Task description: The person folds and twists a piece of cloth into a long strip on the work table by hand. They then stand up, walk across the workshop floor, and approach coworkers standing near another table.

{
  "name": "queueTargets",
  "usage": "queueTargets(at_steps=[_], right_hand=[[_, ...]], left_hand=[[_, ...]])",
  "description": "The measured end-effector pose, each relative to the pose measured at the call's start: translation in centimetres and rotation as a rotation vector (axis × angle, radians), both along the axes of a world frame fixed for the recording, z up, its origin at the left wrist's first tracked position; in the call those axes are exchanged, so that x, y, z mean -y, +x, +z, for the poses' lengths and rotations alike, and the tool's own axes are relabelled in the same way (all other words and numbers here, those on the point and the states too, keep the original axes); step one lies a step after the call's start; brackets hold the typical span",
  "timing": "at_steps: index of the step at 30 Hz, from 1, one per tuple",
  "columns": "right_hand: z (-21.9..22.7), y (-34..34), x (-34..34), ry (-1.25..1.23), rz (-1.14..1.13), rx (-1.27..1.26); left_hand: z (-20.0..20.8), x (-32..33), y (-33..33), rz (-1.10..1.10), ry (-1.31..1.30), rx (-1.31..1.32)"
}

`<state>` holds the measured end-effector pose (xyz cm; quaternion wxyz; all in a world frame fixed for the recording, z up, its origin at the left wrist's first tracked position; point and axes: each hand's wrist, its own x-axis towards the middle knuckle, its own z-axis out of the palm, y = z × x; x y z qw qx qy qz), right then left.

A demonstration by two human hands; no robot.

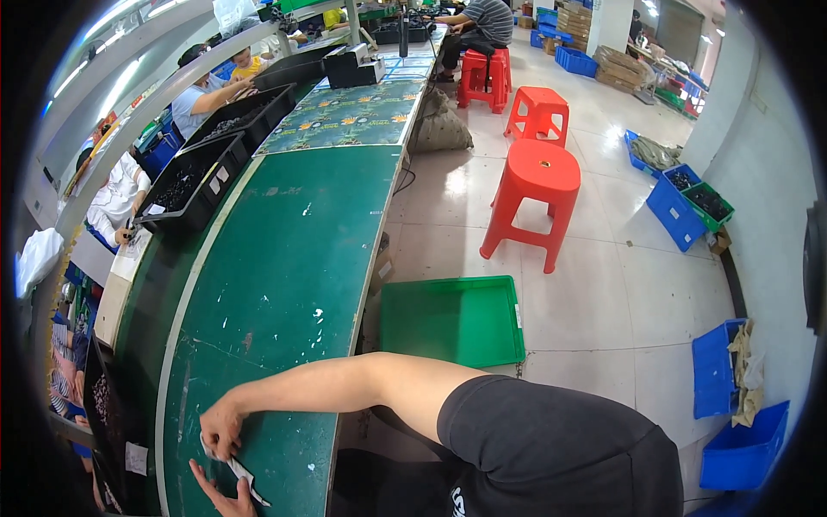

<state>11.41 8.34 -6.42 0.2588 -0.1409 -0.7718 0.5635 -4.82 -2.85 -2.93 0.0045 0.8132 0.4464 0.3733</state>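
Observation:
At the near end of the green-topped workbench (293, 233), my right hand (221, 429) is closed on a narrow white strip (242, 472), perhaps paper or cloth. The strip slants down from under its fingers toward my left hand, and part of it is hidden by the fingers. My left hand (226, 500) shows just below, cut off by the lower edge, with thumb and fingers spread apart. Its thumb is beside the strip; whether they touch I cannot tell. My right forearm crosses the bench's edge.
Black bins (194, 185) of small dark parts line the bench's far side, where several people sit working. A green tray (452, 323) is on the floor beside the bench. Red stools (538, 185) stand beyond it; blue crates (719, 370) lie along the right wall.

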Motion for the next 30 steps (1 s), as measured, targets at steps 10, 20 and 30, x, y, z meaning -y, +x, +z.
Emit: queueTargets(at_steps=[10,20,30], right_hand=[[1.7,0.9,-0.5,-0.218,-0.306,-0.28],[-0.2,1.7,-3.1,0.15,-0.931,-0.122],[0.6,0.5,0.2,0.336,-0.973,-0.1]], left_hand=[[0.1,-0.5,-1.2,0.008,-0.323,-0.11],[0.2,-0.3,-0.6,0.335,-0.276,0.058],[-1.6,-1.5,-4.3,0.224,-0.237,0.125]])
